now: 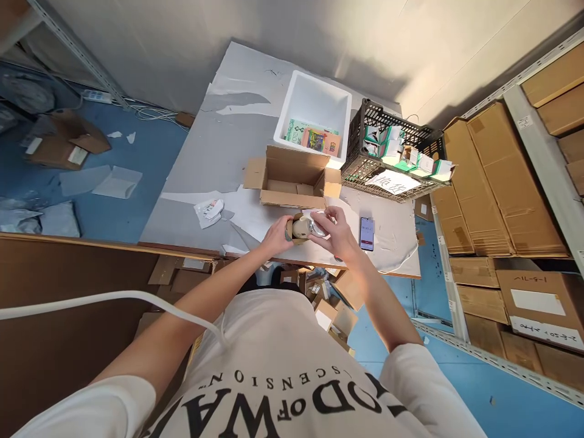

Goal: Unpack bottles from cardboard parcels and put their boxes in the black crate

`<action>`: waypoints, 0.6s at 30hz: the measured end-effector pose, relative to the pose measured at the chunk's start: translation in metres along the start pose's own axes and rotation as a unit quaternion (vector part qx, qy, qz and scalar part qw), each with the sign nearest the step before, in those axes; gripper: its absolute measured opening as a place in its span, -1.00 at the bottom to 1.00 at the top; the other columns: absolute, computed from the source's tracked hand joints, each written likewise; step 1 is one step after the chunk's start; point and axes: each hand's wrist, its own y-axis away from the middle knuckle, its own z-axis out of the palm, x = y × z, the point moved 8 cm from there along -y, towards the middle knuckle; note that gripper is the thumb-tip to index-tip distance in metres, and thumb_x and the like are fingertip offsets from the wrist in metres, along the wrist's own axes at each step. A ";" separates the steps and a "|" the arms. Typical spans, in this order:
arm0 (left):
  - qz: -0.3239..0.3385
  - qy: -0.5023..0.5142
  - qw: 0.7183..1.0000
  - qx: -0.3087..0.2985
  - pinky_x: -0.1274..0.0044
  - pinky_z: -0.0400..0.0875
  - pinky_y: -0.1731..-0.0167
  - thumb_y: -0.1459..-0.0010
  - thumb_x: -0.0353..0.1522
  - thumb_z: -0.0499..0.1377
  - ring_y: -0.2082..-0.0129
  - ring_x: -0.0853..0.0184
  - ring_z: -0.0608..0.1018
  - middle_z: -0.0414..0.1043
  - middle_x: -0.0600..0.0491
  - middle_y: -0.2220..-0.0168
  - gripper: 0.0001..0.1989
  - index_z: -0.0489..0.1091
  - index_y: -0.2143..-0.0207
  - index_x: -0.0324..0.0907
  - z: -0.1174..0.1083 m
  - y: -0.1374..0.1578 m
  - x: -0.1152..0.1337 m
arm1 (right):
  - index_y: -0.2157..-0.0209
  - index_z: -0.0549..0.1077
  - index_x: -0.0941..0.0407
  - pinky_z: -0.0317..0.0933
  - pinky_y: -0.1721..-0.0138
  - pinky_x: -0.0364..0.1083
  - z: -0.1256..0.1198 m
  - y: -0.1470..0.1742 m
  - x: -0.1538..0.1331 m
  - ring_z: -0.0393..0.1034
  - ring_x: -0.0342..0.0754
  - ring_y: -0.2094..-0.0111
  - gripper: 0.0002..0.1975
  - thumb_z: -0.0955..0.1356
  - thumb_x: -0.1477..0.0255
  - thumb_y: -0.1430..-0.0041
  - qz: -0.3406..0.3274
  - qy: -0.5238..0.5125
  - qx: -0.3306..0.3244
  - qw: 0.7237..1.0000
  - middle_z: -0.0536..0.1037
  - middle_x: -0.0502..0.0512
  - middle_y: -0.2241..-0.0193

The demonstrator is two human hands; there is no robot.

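Observation:
Over the table's front edge, my left hand (277, 236) is closed round a small brown cardboard box (289, 230), which lies tilted on its side. Out of its end shows a rounded beige item with a shiny silver end (316, 226). My right hand (338, 232) grips that silver end between thumb and fingers. I cannot make out the item's exact kind. Just beyond my hands stands an open cardboard carton (292, 199) with its flaps spread.
Behind the carton is a white bin (292, 91) holding printed packets. A black crate (353, 146) with small green-and-white boxes stands right of it. A phone (366, 233) and a crumpled white packet (208, 213) lie on the table (191, 164). Shelved cartons (493, 182) line the right.

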 end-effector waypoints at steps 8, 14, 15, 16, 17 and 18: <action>-0.005 0.013 1.000 -0.001 0.32 0.37 0.14 0.19 -0.26 0.35 0.13 0.10 0.49 0.40 -0.05 0.15 -0.39 0.24 0.06 -0.14 -0.003 -0.001 -0.002 | -0.03 0.36 0.07 0.12 0.20 0.01 0.052 -0.025 0.002 0.23 0.14 0.17 -0.44 0.41 0.10 -0.05 -0.039 0.199 -0.211 0.956 0.33 0.25 0.21; -0.009 0.013 1.000 -0.008 0.33 0.37 0.13 0.19 -0.32 0.33 0.11 0.09 0.49 0.40 -0.07 0.09 -0.37 0.22 0.02 -0.15 -0.001 0.000 -0.008 | -0.03 0.37 0.07 -0.01 0.19 0.02 0.090 -0.015 0.014 0.22 0.17 0.16 -0.41 0.37 0.02 -0.05 -0.064 0.246 -0.266 0.930 0.40 0.32 0.18; -0.006 0.016 1.000 -0.011 0.32 0.38 0.14 0.19 -0.31 0.33 0.12 0.09 0.49 0.40 -0.08 0.10 -0.37 0.23 0.02 -0.15 -0.001 0.000 -0.008 | -0.02 0.37 0.07 -0.01 0.20 0.02 0.093 -0.013 0.016 0.22 0.17 0.18 -0.39 0.36 -0.01 -0.04 -0.063 0.251 -0.270 0.927 0.41 0.32 0.19; -0.002 0.019 1.000 -0.016 0.32 0.38 0.14 0.18 -0.29 0.33 0.12 0.09 0.49 0.40 -0.08 0.11 -0.37 0.23 0.01 -0.15 0.001 0.000 -0.008 | -0.02 0.37 0.08 -0.02 0.21 0.02 0.094 -0.011 0.018 0.23 0.17 0.19 -0.38 0.36 -0.03 -0.03 -0.063 0.258 -0.275 0.924 0.41 0.32 0.20; 0.002 0.021 1.000 -0.020 0.32 0.38 0.15 0.17 -0.28 0.33 0.13 0.09 0.49 0.41 -0.07 0.11 -0.37 0.23 0.01 -0.15 0.002 0.000 -0.007 | -0.02 0.38 0.08 -0.02 0.22 0.02 0.095 -0.010 0.020 0.23 0.17 0.20 -0.36 0.35 -0.05 -0.01 -0.063 0.266 -0.278 0.921 0.42 0.32 0.21; 0.005 0.023 0.999 -0.022 0.32 0.38 0.15 0.17 -0.27 0.33 0.13 0.10 0.49 0.41 -0.07 0.12 -0.36 0.22 0.01 -0.15 0.002 -0.001 -0.007 | -0.02 0.38 0.08 -0.02 0.23 0.02 0.095 -0.009 0.021 0.23 0.17 0.20 -0.34 0.35 -0.07 0.00 -0.064 0.271 -0.279 0.919 0.42 0.32 0.22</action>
